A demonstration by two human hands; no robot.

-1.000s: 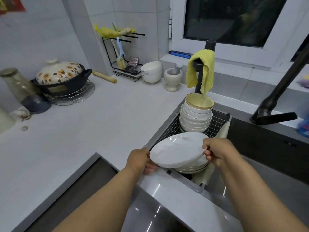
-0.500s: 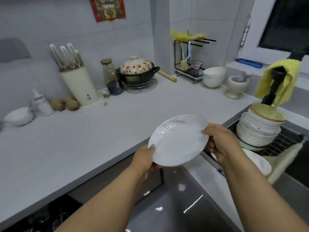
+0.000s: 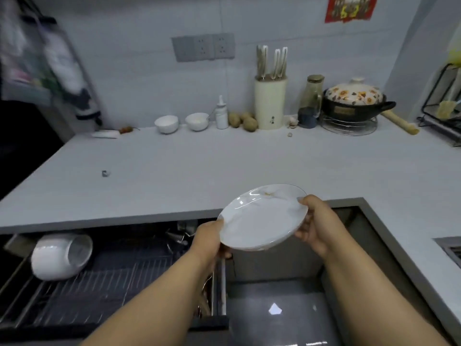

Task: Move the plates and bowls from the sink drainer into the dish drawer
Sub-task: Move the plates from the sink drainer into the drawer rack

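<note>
I hold a white plate [image 3: 262, 219] with a thin gold rim in the air in front of me, tilted a little. My left hand [image 3: 212, 239] grips its left edge and my right hand [image 3: 313, 224] grips its right edge. Below and to the left, the dish drawer [image 3: 104, 283] stands pulled out from under the counter, with a dark wire rack inside. A white pot-like vessel [image 3: 61, 255] lies on its side at the drawer's left end. The plate hangs above the drawer's right end. The sink drainer is out of view.
The pale counter [image 3: 199, 166] runs across the back and down the right side. Along the wall stand two white bowls [image 3: 182, 123], potatoes, a knife block [image 3: 270, 106], a glass jar and a flowered casserole [image 3: 354, 99]. A glossy cabinet front [image 3: 277, 310] lies below my arms.
I have lifted the plate off the stack in the drainer and turned left with it. The sink has left the view and the open drawer has come into view.
</note>
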